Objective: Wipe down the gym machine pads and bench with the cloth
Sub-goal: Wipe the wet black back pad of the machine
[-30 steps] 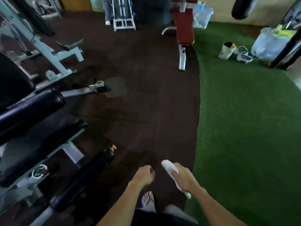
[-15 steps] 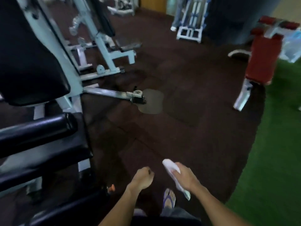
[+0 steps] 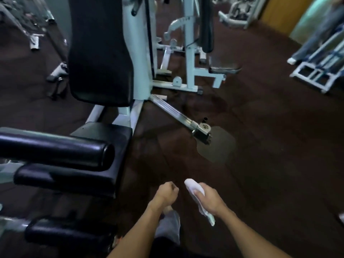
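Note:
My right hand [image 3: 209, 201] grips a folded white cloth [image 3: 192, 186] low in the middle of the view, above the dark floor. Just left of it, my left hand [image 3: 167, 192] is closed in a fist with nothing in it. The gym machine stands to the left: a tall black back pad [image 3: 98, 53], a black seat pad [image 3: 104, 135] below it, a black roller pad [image 3: 55, 151] across the left edge and a lower black pad [image 3: 65, 233] near my legs. Both hands are clear of the pads, to the right of the seat.
The machine's white frame [image 3: 138, 53] and a metal floor bar [image 3: 176, 114] reach toward a wet-looking patch [image 3: 217, 146] on the brown floor. Another white machine [image 3: 191, 53] stands behind. A white rack [image 3: 320, 71] and a standing person's legs [image 3: 316, 34] are at the far right.
The view has swung left, so the machine's back pad and seat now fill the left side and the green turf is out of sight. My hands keep the same pose with the cloth.

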Available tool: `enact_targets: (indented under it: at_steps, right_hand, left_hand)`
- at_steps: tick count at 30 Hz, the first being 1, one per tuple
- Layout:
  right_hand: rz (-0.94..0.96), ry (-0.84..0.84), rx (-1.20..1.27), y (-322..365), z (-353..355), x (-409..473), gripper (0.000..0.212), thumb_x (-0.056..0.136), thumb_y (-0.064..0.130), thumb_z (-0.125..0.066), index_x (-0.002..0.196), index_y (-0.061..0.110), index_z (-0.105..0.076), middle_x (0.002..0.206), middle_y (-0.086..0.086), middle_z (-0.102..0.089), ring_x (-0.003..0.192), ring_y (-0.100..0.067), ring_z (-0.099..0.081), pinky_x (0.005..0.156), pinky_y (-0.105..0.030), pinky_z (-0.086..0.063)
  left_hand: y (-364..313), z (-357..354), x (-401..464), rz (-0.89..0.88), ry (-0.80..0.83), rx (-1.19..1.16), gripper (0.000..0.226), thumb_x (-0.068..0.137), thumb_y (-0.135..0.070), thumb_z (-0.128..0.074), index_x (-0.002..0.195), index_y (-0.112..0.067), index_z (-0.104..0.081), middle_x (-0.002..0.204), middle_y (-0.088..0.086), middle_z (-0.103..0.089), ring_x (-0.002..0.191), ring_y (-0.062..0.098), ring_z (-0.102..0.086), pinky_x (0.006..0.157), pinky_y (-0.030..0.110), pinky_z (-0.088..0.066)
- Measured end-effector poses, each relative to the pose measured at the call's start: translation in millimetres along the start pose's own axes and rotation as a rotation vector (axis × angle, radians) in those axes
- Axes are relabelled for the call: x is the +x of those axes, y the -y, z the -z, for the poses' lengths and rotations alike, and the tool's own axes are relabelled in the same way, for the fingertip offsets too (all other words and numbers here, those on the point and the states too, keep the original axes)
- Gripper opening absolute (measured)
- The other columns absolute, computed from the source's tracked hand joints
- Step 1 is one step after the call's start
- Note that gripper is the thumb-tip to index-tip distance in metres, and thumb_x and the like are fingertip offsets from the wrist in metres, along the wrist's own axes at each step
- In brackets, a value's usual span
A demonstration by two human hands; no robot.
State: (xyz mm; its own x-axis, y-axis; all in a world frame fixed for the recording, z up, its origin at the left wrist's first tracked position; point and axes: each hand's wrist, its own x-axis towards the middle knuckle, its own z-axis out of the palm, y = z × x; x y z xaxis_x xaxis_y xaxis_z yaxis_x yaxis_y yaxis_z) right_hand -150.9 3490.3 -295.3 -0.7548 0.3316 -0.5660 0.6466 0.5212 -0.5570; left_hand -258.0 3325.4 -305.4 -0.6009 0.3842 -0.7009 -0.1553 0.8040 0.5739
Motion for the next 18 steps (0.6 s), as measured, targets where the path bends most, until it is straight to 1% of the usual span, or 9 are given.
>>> enact_targets:
  at_steps: [4, 7, 10, 13, 15, 18]
  right_hand:
    - [0.069, 0.056, -0.07, 50, 28, 84, 0.02, 0.099, 0.035, -0.052, 0.107, 0.018, -0.061, 0.101, -0.002, -0.069, 0.093, -0.019, -0.064, 0.083, -0.038, -0.049]
    - [0.133, 0.106, -0.108, 100, 46, 138, 0.023, 0.1, 0.035, -0.051, 0.115, 0.02, -0.061, 0.107, -0.001, -0.069, 0.097, -0.018, -0.064, 0.086, -0.039, -0.051]
    - [0.18, 0.182, -0.17, 148, 52, 187, 0.027, 0.101, 0.036, -0.051, 0.122, 0.021, -0.059, 0.112, 0.0, -0.068, 0.102, -0.016, -0.064, 0.088, -0.036, -0.053]
    - [0.253, 0.266, -0.261, 194, 51, 239, 0.027, 0.101, 0.037, -0.05, 0.12, 0.021, -0.06, 0.111, 0.0, -0.068, 0.101, -0.017, -0.064, 0.088, -0.037, -0.054]
    - [0.312, 0.322, -0.335, 222, 44, 274, 0.027, 0.1, 0.037, -0.05, 0.118, 0.02, -0.061, 0.11, -0.002, -0.069, 0.101, -0.02, -0.065, 0.09, -0.04, -0.053]
    - [0.415, 0.406, -0.488, 265, 28, 328, 0.032, 0.098, 0.042, -0.047, 0.115, 0.017, -0.06, 0.112, -0.007, -0.069, 0.108, -0.027, -0.062, 0.097, -0.043, -0.048]
  left_hand:
    - [-21, 54, 53, 0.057, -0.063, -0.023, 0.028, 0.094, -0.03, -0.054, 0.114, -0.015, -0.067, 0.116, 0.006, -0.07, 0.107, 0.022, -0.067, 0.096, 0.032, -0.053]
    - [-32, 98, 83, 0.107, -0.128, -0.088, 0.03, 0.095, -0.031, -0.052, 0.117, -0.016, -0.065, 0.117, 0.006, -0.069, 0.106, 0.022, -0.066, 0.094, 0.034, -0.054]
    - [-36, 135, 109, 0.165, -0.203, -0.18, 0.029, 0.095, -0.03, -0.051, 0.116, -0.016, -0.065, 0.118, 0.007, -0.07, 0.107, 0.024, -0.066, 0.095, 0.033, -0.053]
    - [-32, 170, 132, 0.223, -0.295, -0.27, 0.029, 0.095, -0.03, -0.049, 0.115, -0.017, -0.065, 0.119, 0.004, -0.068, 0.109, 0.023, -0.064, 0.095, 0.032, -0.051]
    - [-24, 189, 149, 0.274, -0.349, -0.341, 0.028, 0.094, -0.029, -0.049, 0.113, -0.017, -0.065, 0.119, 0.005, -0.068, 0.108, 0.023, -0.064, 0.095, 0.032, -0.052]
    - [-13, 217, 173, 0.356, -0.448, -0.44, 0.027, 0.094, -0.028, -0.049, 0.111, -0.016, -0.066, 0.118, 0.006, -0.069, 0.109, 0.025, -0.064, 0.096, 0.033, -0.051]
